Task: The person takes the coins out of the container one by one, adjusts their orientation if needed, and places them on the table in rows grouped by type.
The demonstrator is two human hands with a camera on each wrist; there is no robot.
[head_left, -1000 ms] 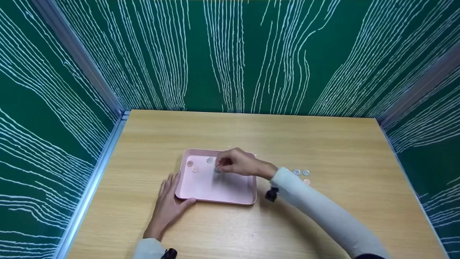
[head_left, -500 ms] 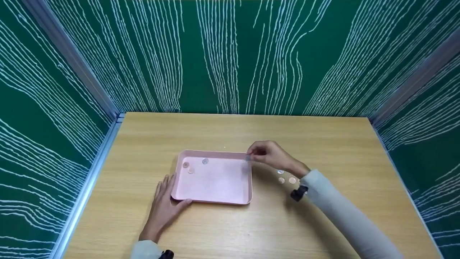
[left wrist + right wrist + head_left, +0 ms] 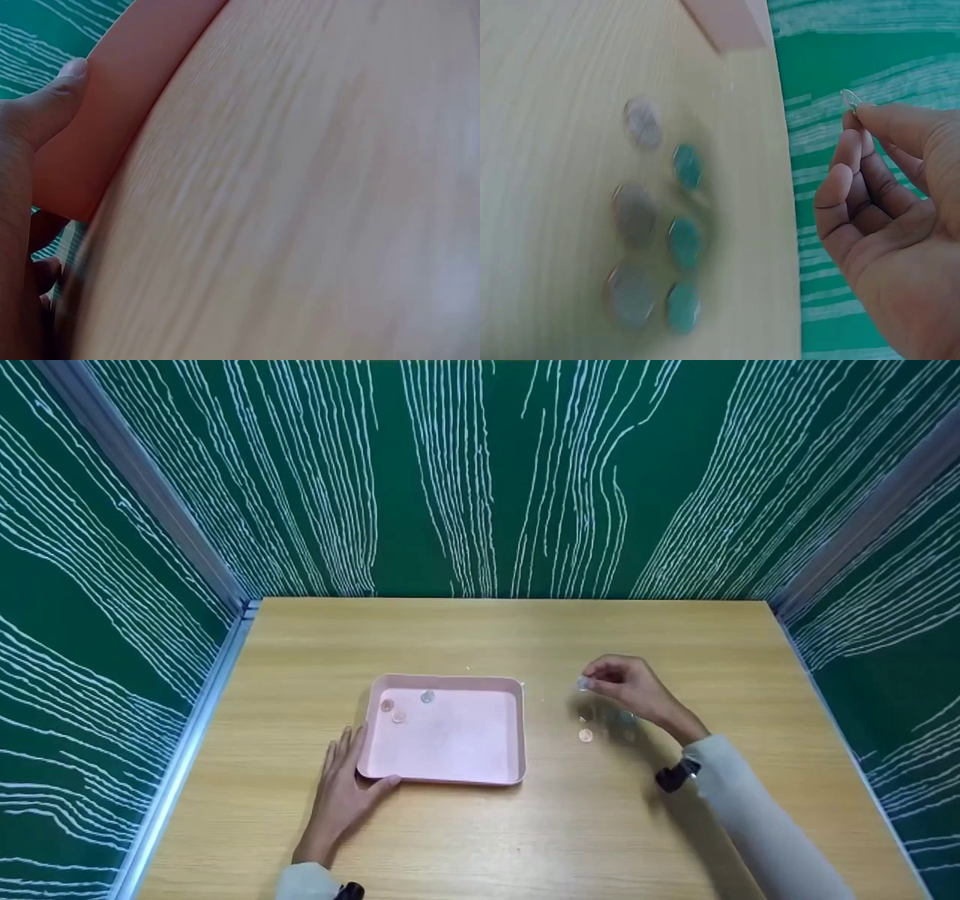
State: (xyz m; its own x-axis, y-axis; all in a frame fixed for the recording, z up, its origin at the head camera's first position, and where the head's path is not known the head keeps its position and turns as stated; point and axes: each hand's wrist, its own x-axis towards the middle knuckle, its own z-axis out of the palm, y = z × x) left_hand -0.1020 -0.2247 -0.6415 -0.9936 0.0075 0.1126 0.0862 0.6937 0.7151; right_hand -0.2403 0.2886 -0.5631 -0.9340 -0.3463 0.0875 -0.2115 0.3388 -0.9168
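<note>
My right hand pinches a small shiny coin between thumb and fingertips, raised above the table to the right of the tray. Beneath it lie several coins; in the right wrist view they form two rows, one of pinkish coins and one with a greenish sheen. My left hand rests at the front left corner of a shallow pink tray, straight fingers along its left side and thumb against its front wall. Inside the tray, near the back left, are a silvery coin and two copper-coloured coins.
The wooden table runs back to a green wall with white wavy lines. Similar panels stand at both sides, with metal rails along the edge. A tiny light speck lies behind the tray.
My right hand has moved right from over the tray to above the coins on the table, still pinching a coin. My left hand stays against the tray. The view has shifted slightly.
</note>
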